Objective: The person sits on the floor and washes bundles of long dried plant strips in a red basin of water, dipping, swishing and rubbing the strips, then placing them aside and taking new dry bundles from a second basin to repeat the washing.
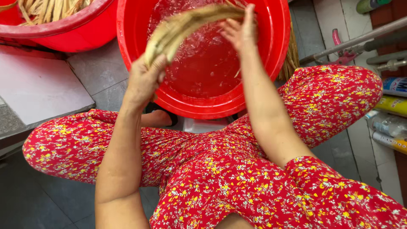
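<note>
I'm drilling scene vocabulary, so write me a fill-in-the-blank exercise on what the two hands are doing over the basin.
1. Both hands grip one bundle of pale strips above a red basin filled with ____.
2. The left hand grips the bundle's ____ end.
3. The right hand grips its ____ end.
4. The second red basin, at upper left, holds more dry ____.

Missing words: water; lower; upper; strips
</note>
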